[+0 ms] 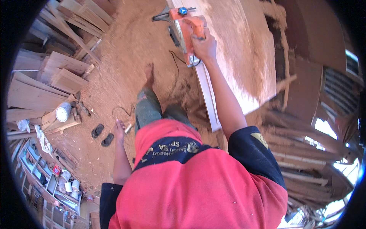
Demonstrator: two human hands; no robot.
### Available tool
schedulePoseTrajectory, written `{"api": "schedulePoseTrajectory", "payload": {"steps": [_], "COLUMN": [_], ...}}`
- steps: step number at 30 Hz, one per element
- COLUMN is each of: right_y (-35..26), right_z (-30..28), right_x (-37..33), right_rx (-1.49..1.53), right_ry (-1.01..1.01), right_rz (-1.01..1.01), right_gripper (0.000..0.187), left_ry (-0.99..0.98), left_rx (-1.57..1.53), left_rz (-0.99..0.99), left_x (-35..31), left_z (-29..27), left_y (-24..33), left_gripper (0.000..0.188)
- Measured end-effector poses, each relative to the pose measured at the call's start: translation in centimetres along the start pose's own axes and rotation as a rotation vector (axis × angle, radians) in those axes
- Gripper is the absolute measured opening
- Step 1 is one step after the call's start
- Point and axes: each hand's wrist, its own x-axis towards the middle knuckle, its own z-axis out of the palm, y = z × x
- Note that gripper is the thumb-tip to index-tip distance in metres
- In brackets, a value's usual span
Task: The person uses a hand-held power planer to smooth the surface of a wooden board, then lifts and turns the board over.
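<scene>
My right hand is wrapped round the handle of an orange electric planer with a blue front knob. The planer rests over a long pale wooden board, which lies along the left edge of a dust-covered bench. A dark cord hangs from the planer toward the floor. My left hand hangs low by my left side, holding nothing I can see, its fingers loosely apart. Close to it is a small whitish piece, apparently on the floor.
Dark sandals lie on the dusty floor at left. Stacked boards and a white bucket stand beyond them. A tray of cans and tools is at lower left. Timber is piled at right.
</scene>
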Motion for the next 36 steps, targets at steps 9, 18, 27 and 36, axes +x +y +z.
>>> {"api": "schedulePoseTrajectory", "payload": {"steps": [9, 18, 27, 36], "right_y": [12.2, 17.3, 11.2, 4.5], "right_z": [-16.4, -22.2, -15.9, -6.5], "right_x": [-36.0, -49.9, -35.0, -14.9], "right_rx": [-0.109, -0.037, -0.09, -0.01], "right_ry": [0.011, -0.062, -0.021, -0.05], "right_rz": [0.147, 0.338, 0.154, 0.216], "right_gripper": [0.033, 0.023, 0.019, 0.027], "left_ry": [-0.087, -0.124, -0.076, -0.002], "left_rx": [0.272, 0.341, 0.296, 0.234], "left_rz": [0.153, 0.124, 0.072, 0.083], "left_x": [-5.7, -7.0, -5.2, -0.5], "left_z": [3.0, 3.7, 2.9, 4.3], "left_y": [-2.5, -5.8, -1.7, 7.9], "left_gripper": [0.067, 0.071, 0.07, 0.065]}}
